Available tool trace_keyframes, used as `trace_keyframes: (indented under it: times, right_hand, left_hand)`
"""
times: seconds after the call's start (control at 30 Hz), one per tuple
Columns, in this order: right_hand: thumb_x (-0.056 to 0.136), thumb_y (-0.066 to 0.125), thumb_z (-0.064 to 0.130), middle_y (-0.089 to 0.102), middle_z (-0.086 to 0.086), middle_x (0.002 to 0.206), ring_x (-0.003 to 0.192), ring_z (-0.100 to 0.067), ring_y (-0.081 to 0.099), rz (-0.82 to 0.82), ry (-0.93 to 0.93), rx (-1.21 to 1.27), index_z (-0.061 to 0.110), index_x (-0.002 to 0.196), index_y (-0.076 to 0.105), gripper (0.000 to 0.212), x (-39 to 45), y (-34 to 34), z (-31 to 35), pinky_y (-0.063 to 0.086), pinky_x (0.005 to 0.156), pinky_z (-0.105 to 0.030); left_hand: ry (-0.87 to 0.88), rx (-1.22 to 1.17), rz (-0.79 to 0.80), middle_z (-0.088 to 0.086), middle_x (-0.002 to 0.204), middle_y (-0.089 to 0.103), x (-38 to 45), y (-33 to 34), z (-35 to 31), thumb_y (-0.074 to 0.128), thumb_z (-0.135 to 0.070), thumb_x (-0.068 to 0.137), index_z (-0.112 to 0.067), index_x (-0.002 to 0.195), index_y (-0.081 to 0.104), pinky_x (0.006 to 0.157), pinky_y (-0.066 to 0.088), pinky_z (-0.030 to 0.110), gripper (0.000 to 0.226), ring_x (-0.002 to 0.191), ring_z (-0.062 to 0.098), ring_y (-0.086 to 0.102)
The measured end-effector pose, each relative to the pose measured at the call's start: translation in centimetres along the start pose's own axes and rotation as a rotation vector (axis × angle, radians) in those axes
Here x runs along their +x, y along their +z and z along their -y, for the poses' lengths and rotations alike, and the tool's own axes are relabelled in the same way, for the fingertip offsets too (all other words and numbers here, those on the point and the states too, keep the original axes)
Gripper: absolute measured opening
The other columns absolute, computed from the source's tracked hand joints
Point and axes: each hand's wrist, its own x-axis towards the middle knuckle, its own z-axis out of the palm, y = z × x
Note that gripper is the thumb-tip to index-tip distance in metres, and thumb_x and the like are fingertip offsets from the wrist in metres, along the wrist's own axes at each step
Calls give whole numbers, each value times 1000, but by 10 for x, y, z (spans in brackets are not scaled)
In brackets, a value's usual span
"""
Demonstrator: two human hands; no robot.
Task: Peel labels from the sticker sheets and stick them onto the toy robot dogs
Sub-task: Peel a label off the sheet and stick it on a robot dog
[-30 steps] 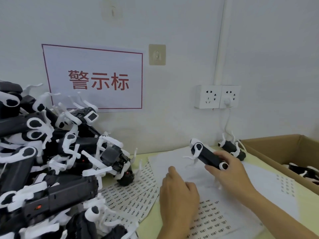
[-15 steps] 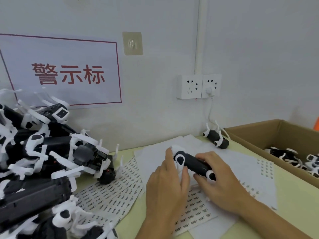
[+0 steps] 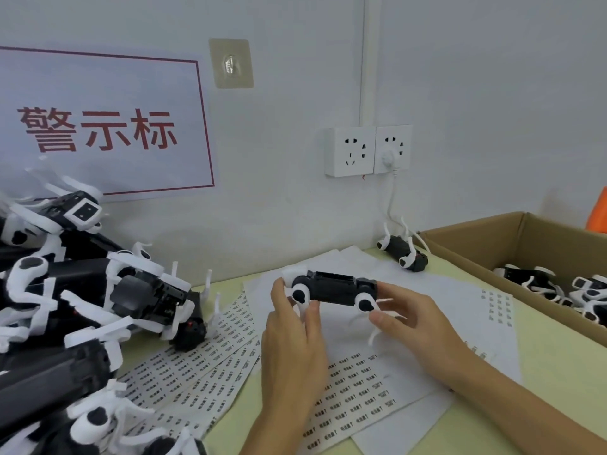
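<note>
Dog (image 3: 333, 288) was lifted off sticker sheets (image 3: 353, 385), gripped by left hand (image 3: 292, 333) & right hand (image 3: 407, 320); thin legs could be snagged/bent if squeezed.

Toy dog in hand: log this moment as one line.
left hand: holds toy dog front | right hand: holds rear | dog: above sticker sheets | label: none seen

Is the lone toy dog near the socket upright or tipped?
Tipped. The lone toy dog lies on the table with white legs pointing up.
</note>
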Motion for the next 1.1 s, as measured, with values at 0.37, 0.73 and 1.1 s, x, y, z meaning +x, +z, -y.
trace_keyframes:
  times: [0.37,0.73,1.1]
  right_hand:
    - [80,69,42,66,10,122,115,-11,62,-99,-64,-20,30,128,57,51,-3,6,-8,52,85,-29]
    - [74,76,36,69,17,106,106,-5,63,-126,-102,-197,28,113,64,41,-6,12,-1,52,81,-21]
    - [70,52,63,73,-6,80,70,-20,67,-132,70,41,23,82,69,45,2,-1,-3,46,55,-18]
  left_hand:
    - [27,-86,-43,-18,112,65,5,-1,7,63,-30,96,-40,111,38,68,41,14,32,97,-2,60]
    - [6,-178,-99,-14,98,64,7,-1,8,74,-27,88,-39,107,44,57,42,7,38,86,-9,59]
    - [56,-430,59,-10,99,70,2,-9,-2,61,-48,94,-36,106,42,66,44,3,25,92,-2,66]
